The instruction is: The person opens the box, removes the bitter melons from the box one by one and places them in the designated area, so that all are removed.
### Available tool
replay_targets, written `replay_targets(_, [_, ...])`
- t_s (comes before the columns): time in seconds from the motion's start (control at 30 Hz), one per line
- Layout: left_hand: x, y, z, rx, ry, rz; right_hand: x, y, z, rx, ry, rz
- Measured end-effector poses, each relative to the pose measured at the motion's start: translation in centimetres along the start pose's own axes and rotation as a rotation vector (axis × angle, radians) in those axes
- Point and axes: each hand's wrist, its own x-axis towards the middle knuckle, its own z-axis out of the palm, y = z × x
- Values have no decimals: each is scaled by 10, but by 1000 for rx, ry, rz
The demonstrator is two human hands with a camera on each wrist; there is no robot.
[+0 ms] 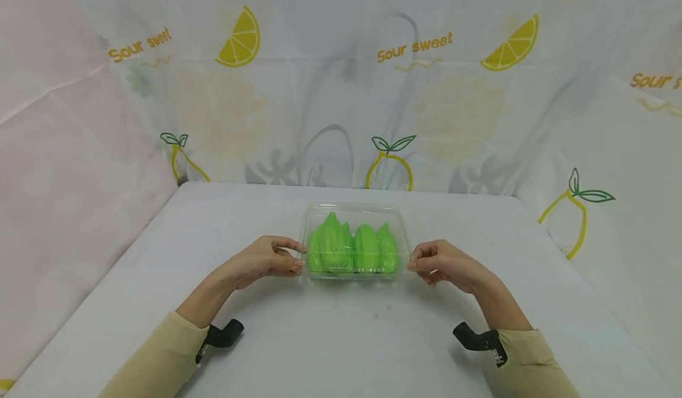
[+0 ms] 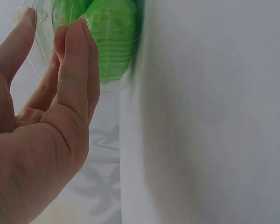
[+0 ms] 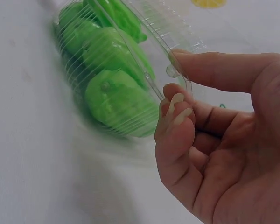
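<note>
A clear plastic clamshell box (image 1: 351,208) stands on the table with several ribbed, pointed green fruits or vegetables (image 1: 334,241) inside; their exact kind cannot be told. At the box's left front edge, my left hand (image 1: 263,262) holds the rim, thumb on one side and fingers on the other. My right hand (image 1: 447,263) pinches the right front edge between thumb and fingers. In the right wrist view, a small round snap (image 3: 172,71) shows on the rim beside the thumb. A narrow gap runs between the lid (image 3: 163,23) and the base there.
A white-covered table (image 1: 351,339) lies under the box and both forearms. Behind it hangs a pale curtain (image 1: 319,90) printed with lemons and words. Each wrist carries a black camera mount, such as the left mount (image 1: 226,334).
</note>
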Motion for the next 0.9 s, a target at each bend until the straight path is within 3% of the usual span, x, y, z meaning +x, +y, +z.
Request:
replay_targets(0.43, [-1,1,0,33,2,11,-2,-10,4,52,50,37])
replay_targets(0.9, [-3,1,-2,56,-12,11,-5,-15,6,77,80,11])
